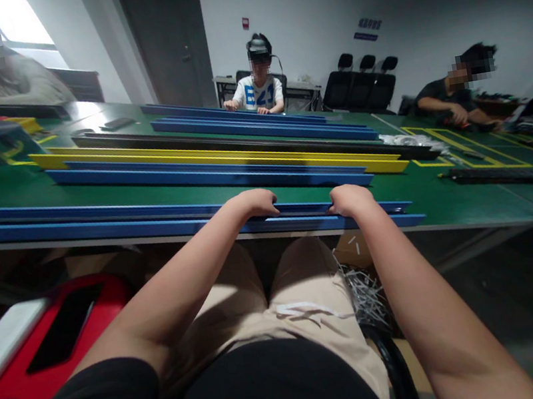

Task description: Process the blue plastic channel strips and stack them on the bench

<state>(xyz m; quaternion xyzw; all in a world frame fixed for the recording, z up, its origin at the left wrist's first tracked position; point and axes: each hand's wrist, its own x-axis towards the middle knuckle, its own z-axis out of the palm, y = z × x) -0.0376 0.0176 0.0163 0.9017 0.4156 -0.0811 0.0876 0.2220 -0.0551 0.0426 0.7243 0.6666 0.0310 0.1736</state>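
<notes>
A long blue channel-shaped strip (pixel 74 231) lies along the near edge of the green table (pixel 453 200). My left hand (pixel 257 203) is closed on it, fingers curled over its rim. Further right along the same strip, my right hand (pixel 353 199) grips it too, with the fingertips partly hidden. A small gap separates the hands, and the strip's groove shows between them. Just beyond lie another blue channel strip (pixel 192 176), a yellow one (pixel 219 156) and a dark one (pixel 176 139), roughly parallel.
More blue strips (pixel 244 122) lie farther back. One person (pixel 261 85) sits opposite, another (pixel 461 88) works at the right, and a blurred one leans in at the left. A phone (pixel 64 326) and a white device (pixel 5 338) rest on a red seat (pixel 108 288). White scraps (pixel 365 295) fill a box below.
</notes>
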